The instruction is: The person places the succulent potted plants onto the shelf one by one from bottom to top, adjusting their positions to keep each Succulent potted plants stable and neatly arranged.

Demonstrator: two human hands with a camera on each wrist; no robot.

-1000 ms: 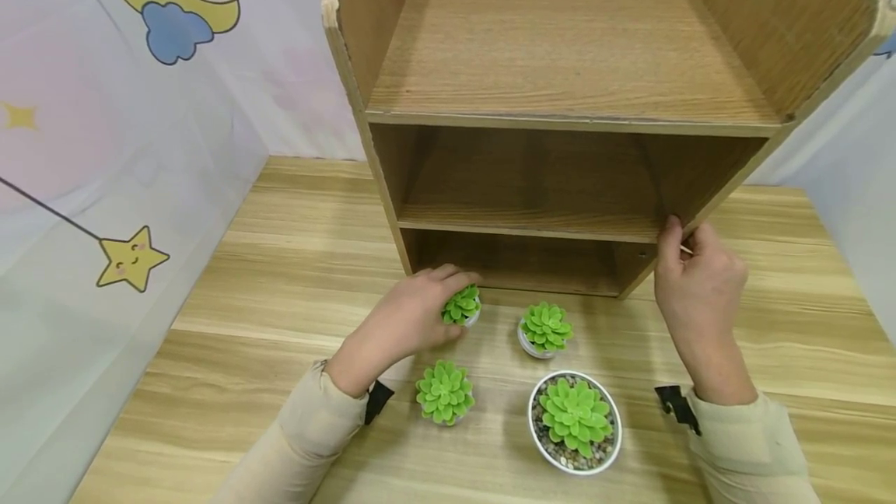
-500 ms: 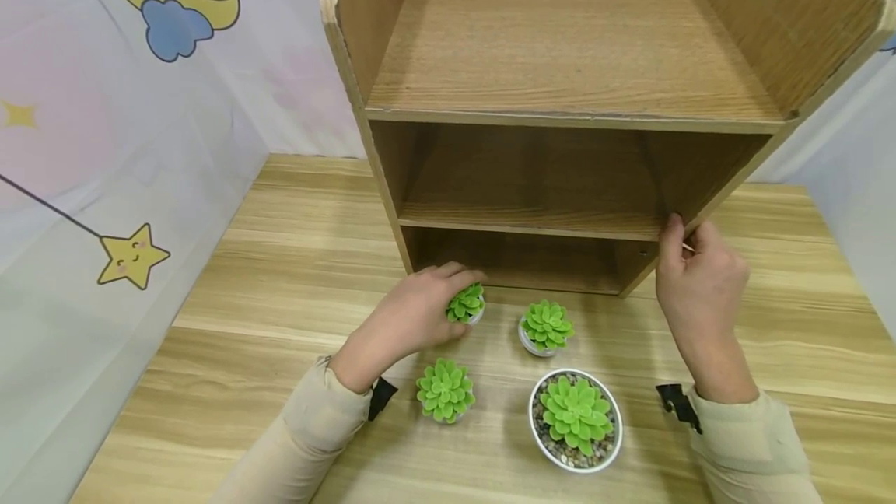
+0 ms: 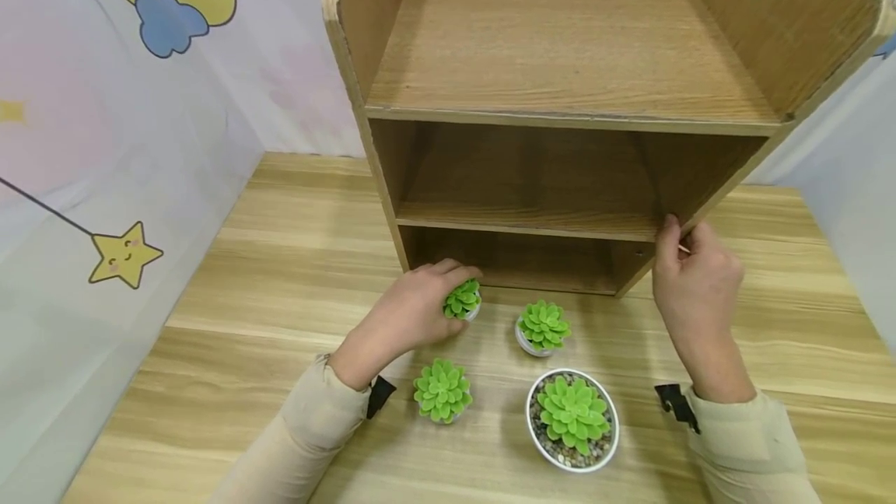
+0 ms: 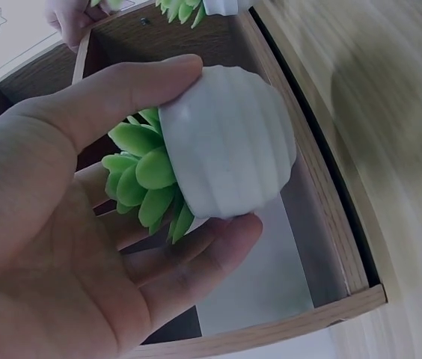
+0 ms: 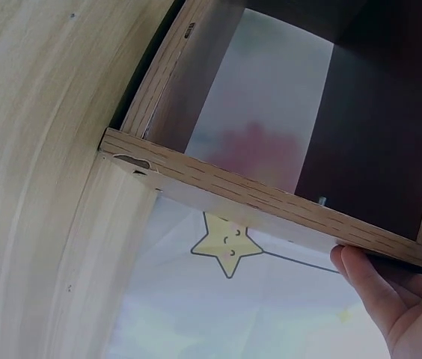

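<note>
Pinching potted succulent (image 4: 209, 146), left grip (image 3: 416, 306) stretched forward

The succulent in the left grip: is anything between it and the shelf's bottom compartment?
Only the fingers of the left grip, round the far side of the succulent; nothing else visible blocks the bottom compartment.

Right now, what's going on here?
A person is handling a small potted succulent in front of a wooden shelf unit. Their left grip has it by the pot, at the front of the lowest compartment; I can't tell whether it is lifted off the tabletop. Their right grip holds the shelf unit's right side. A second small succulent, a third small succulent and a larger potted succulent stand on the tabletop, untouched.
</note>
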